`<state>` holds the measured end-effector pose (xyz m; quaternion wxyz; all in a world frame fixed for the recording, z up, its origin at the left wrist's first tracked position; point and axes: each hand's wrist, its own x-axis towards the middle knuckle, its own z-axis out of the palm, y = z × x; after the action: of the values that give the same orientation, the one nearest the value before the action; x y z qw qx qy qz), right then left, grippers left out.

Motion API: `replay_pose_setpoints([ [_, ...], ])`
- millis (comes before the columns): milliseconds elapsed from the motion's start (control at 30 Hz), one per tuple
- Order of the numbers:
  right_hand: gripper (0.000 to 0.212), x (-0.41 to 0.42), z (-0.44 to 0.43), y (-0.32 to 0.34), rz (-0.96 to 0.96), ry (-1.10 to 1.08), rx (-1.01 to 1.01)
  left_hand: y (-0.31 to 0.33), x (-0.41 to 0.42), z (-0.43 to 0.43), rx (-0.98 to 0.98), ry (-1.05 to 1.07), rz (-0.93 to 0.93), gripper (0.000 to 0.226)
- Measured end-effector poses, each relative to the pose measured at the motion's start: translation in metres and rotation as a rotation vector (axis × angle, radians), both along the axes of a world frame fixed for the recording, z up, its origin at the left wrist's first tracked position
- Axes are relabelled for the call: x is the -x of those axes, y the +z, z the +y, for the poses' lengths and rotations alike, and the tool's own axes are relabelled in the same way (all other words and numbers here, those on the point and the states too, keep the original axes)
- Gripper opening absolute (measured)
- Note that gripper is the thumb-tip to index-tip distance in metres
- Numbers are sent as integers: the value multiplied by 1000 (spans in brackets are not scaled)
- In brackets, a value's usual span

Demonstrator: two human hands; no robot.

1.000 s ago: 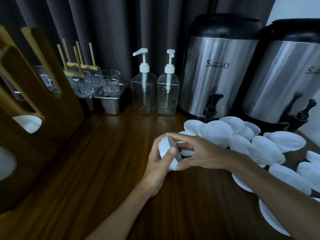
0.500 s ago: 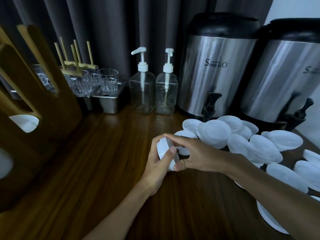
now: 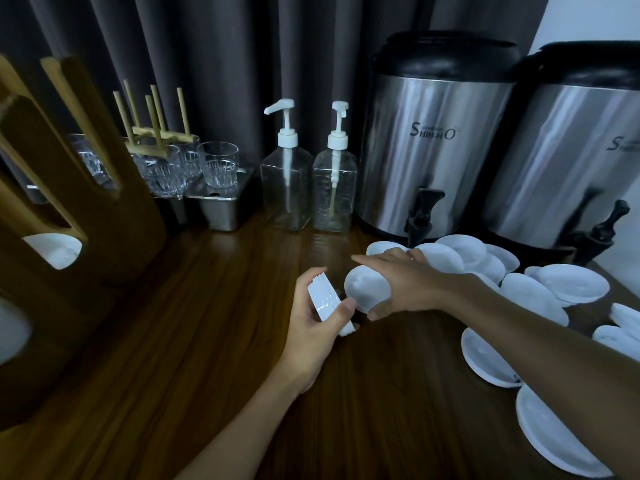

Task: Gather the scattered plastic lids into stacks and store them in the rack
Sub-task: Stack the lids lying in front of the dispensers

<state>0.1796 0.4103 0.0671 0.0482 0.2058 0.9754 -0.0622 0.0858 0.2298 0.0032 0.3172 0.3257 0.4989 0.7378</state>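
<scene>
Lids gathered over a dark wood-grain table

The left hand [image 3: 311,336] clamps a small stack of lids [image 3: 329,304] on edge, faces pointing right; the right hand [image 3: 405,284] pinches one round lid [image 3: 367,287]. Farther right, smooth white loose lids [image 3: 571,284] lie scattered.

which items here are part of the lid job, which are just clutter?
Job:
lid stack in left hand
single lid in right hand
loose lids on the table
rack

Clutter:
dispensers
pump bottles
glasses
steel tub
</scene>
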Motion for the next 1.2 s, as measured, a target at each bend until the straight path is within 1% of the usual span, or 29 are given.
replay_pose_setpoints([
  [167,98,4,3,-6,27,-13,-6,1,0,0,13,4,-2,58],
  [267,96,3,2,-6,130,-4,19,2,0,0,6,15,-18,56],
  [333,96,0,0,-4,259,-30,134,3,0,0,5,24,-17,54],
  [400,96,-5,-4,-2,319,-40,261,4,-1,0,6,27,-30,53],
  [500,97,-11,-9,-6,272,-21,276,6,-1,-1,14,38,-31,57],
  [700,106,-14,-15,0,291,-31,314,0,0,1,38,49,-14,53],
  [900,107,-16,-15,5,266,-35,344,1,-1,1,53,99,12,50],
  [1000,105,-16,-18,7,334,-33,351,2,-2,-1,57,121,45,51],
  [1067,103,-16,-21,8,362,-12,382,6,-2,-3,61,147,111,51],
  [1133,99,-15,-27,9,385,24,460,11,-1,-7,48,159,174,53],
  [1200,92,-16,-33,9,412,57,544,15,3,-10,45,139,191,56],
])
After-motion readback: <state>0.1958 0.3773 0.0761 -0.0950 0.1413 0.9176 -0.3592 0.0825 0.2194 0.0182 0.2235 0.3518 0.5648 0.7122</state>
